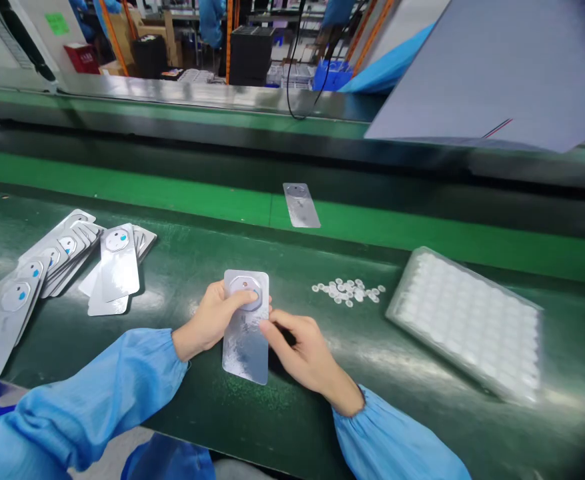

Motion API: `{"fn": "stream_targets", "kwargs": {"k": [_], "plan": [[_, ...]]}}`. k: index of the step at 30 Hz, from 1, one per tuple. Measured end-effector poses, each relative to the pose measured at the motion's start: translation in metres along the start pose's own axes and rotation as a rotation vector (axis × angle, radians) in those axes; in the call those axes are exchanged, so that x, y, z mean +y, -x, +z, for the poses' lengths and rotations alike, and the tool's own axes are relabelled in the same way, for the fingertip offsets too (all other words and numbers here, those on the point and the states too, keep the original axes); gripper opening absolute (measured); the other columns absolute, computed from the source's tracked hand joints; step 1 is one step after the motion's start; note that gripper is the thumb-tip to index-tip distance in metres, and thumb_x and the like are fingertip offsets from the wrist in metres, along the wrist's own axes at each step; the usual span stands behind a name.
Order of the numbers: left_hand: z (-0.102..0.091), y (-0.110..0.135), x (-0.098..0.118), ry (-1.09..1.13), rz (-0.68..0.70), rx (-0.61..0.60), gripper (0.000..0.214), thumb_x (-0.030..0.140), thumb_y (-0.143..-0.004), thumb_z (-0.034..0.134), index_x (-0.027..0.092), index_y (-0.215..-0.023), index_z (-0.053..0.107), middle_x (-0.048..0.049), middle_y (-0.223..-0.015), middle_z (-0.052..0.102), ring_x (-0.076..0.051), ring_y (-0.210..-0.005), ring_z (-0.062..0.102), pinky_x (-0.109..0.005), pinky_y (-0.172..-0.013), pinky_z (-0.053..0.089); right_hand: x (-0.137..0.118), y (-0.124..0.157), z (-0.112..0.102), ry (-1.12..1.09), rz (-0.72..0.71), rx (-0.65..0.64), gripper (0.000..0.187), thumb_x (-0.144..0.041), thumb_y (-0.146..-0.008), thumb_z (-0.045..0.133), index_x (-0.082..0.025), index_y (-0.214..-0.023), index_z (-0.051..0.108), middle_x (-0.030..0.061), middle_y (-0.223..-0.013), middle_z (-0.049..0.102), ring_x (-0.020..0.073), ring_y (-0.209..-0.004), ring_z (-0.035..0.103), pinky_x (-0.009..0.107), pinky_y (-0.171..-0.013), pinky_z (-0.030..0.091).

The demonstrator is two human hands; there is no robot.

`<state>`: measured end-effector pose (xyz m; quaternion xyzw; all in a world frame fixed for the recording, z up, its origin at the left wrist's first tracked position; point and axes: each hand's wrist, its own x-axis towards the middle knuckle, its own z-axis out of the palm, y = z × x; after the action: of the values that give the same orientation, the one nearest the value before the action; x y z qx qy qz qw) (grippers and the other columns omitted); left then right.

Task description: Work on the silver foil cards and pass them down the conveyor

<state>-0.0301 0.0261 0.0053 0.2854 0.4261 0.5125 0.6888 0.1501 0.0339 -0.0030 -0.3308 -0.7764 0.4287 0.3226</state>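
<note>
A silvery rectangular plate [245, 347] with rounded corners stands nearly upright over the bench in front of me. Near its top is a round part with a small reddish dot and a blue spot. My left hand [217, 312] is closed on the plate's left side, its thumb pressed over the round part beside the blue spot. At the right edge, my right hand [305, 347] grips the same plate between thumb and fingers; some fingertips are hidden behind it. Small clear round pieces [347, 291] lie scattered to the right of my hands.
On the left, similar silvery plates lie in an overlapping heap [57, 257] and a smaller pile [119, 267]. A single plate [302, 208] lies on the green strip ahead. To the right sits a clear tray [397, 297] of white round pieces. A white sheet [482, 80] hangs at upper right.
</note>
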Motion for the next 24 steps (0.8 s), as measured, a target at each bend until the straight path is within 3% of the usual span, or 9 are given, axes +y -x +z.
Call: {"fn": "stream_targets", "kwargs": {"k": [4, 6, 9, 12, 24], "plan": [[0.001, 0.004, -0.002, -0.171, 0.029, 0.01, 0.027, 0.038, -0.077, 0.079, 0.013, -0.08, 0.072, -0.0049, -0.072, 0.07, -0.016, -0.064, 0.063, -0.026, -0.059, 0.051, -0.002, 0.004, -0.006, 0.113, -0.104, 0.386, 0.018, -0.026, -0.104, 0.053, -0.019, -0.097, 0.068, 0.0027, -0.077, 0.069, 0.0141, -0.062, 0.063, 0.026, -0.06, 0.052], [0.003, 0.007, -0.004, -0.261, 0.052, 0.008, 0.026, 0.038, -0.079, 0.079, 0.013, -0.08, 0.07, -0.0027, -0.07, 0.066, -0.014, -0.061, 0.058, -0.024, -0.056, 0.046, -0.002, 0.003, -0.006, 0.24, -0.199, 0.446, 0.014, -0.019, -0.102, 0.057, -0.02, -0.106, 0.07, 0.0059, -0.087, 0.071, 0.0166, -0.072, 0.067, 0.028, -0.064, 0.055], [0.006, 0.01, -0.005, -0.316, 0.087, -0.005, 0.024, 0.035, -0.081, 0.076, 0.014, -0.076, 0.066, 0.0009, -0.066, 0.058, -0.01, -0.057, 0.048, -0.021, -0.052, 0.038, -0.001, 0.001, -0.004, 0.395, -0.312, 0.413, 0.022, -0.013, -0.099, 0.06, -0.023, -0.116, 0.072, 0.0077, -0.095, 0.07, 0.0175, -0.079, 0.069, 0.029, -0.065, 0.056], [0.008, 0.011, -0.007, -0.356, 0.102, -0.005, 0.029, 0.035, -0.084, 0.074, 0.014, -0.07, 0.06, 0.0026, -0.063, 0.051, -0.009, -0.056, 0.042, -0.021, -0.05, 0.033, 0.004, 0.002, -0.003, 0.485, -0.339, 0.39, 0.026, -0.012, -0.099, 0.063, -0.024, -0.12, 0.072, 0.0067, -0.094, 0.068, 0.0152, -0.074, 0.067, 0.027, -0.061, 0.054], [0.003, 0.011, -0.009, -0.501, 0.159, -0.09, 0.015, 0.027, -0.087, 0.067, 0.012, -0.088, 0.068, -0.0009, -0.075, 0.059, -0.013, -0.066, 0.05, -0.023, -0.058, 0.041, 0.005, 0.003, -0.01, 0.548, -0.298, 0.332, 0.02, -0.015, -0.099, 0.064, -0.022, -0.116, 0.074, 0.0072, -0.097, 0.073, 0.0174, -0.081, 0.07, 0.03, -0.071, 0.059]]}}
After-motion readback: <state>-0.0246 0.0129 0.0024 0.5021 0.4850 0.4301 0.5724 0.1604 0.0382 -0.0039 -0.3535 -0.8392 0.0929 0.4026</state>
